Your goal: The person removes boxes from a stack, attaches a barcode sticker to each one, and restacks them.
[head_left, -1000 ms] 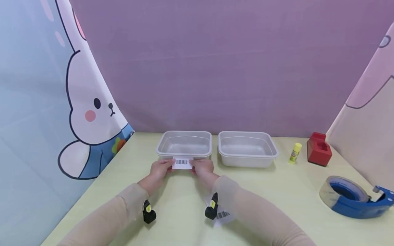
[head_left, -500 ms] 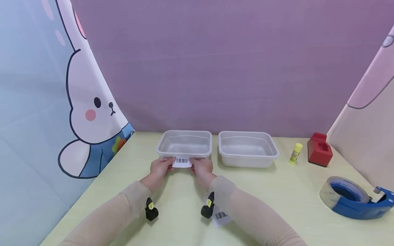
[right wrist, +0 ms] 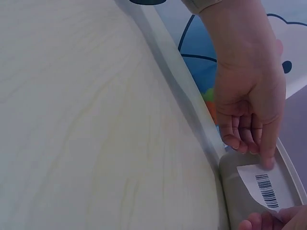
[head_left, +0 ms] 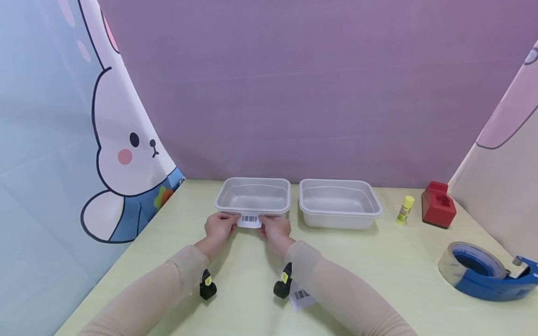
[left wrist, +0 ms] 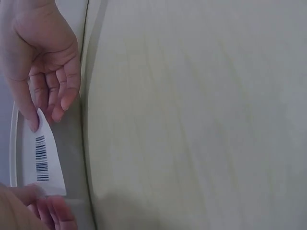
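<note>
A white barcode label (head_left: 250,220) lies against the front wall of the left white plastic box (head_left: 253,212), just below its rim. My left hand (head_left: 220,225) holds the label's left end with the thumb on its face. At the right end, my right hand (head_left: 275,228) grips it the same way. In the left wrist view, the lower edge of the label curls away from the box wall, below the right hand (left wrist: 43,43). The right wrist view shows the left thumb (right wrist: 267,163) on the label's upper corner, the other fingers loosely bent.
A second white box (head_left: 340,220) stands to the right. Beyond it are a yellow glue stick (head_left: 405,210), a red tool (head_left: 438,205) and a blue tape dispenser (head_left: 487,275). Another barcode label (head_left: 301,298) lies on the table, partly under my right sleeve.
Both hands have shifted the label slightly upward, closer against the box's front wall under the rim. More of the second label shows beside the right sleeve.
</note>
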Demonstrator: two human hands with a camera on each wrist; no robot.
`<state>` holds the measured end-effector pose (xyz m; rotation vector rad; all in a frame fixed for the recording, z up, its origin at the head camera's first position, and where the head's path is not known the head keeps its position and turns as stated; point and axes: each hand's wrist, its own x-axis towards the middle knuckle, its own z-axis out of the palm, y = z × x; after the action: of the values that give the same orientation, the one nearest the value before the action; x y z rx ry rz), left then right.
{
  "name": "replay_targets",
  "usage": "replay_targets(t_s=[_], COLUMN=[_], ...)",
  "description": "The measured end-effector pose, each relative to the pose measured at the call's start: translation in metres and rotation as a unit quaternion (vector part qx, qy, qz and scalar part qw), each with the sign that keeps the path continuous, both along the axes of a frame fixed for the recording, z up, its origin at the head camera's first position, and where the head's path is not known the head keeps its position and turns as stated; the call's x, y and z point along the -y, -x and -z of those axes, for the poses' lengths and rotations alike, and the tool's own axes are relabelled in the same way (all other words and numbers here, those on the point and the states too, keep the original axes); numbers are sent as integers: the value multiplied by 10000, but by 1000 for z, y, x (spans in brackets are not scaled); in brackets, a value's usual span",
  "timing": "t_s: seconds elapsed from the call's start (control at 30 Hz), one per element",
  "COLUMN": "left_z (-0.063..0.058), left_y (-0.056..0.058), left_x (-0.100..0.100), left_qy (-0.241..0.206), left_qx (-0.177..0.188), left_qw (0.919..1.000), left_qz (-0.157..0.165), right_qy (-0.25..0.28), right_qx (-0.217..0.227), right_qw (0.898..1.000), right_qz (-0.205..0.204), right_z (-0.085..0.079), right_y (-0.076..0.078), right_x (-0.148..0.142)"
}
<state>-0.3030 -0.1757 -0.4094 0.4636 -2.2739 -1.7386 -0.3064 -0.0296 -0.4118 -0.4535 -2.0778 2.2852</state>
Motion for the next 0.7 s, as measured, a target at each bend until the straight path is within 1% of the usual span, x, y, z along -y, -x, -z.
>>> replay_targets(t_s=[0.07,0.17,0.27,0.3,0.37,0.47,0.6,0.7], left_z=[-1,-2,-2,-2,-1,0,2,4], left_y=[-3,-5,-4,-3,0,4,7,9], left_x=[-1,-5,-7,-7,-6,-5,-3,-3], left_qy=[-22,-239,-502,-577,-655,-604,-587,-675], left_qx=[-102,-259,-299,-281,-218,-58,185,328], left_qw=[9999,9986,9956,9947,9940,9943,9942,9933], left_qz=[98,394,737,801,853,872,880,877], right_qy=[-13,-29,-48,-53,-76,-106,-79,-56], right_qx=[-24,-21,-28,-10,10,21,10,-6], right_qw=[10000,10000,10000,9999,9999,9999,9999,10000], right_qz=[-8,-41,-78,-94,-104,-106,-62,-64], right_z=[0,0,0,0,0,-1,-2,-2], right_y=[-1,-1,-1,-1,0,-1,-2,-3], right_x=[0,-1,-2,-2,-2,-2,-1,-1])
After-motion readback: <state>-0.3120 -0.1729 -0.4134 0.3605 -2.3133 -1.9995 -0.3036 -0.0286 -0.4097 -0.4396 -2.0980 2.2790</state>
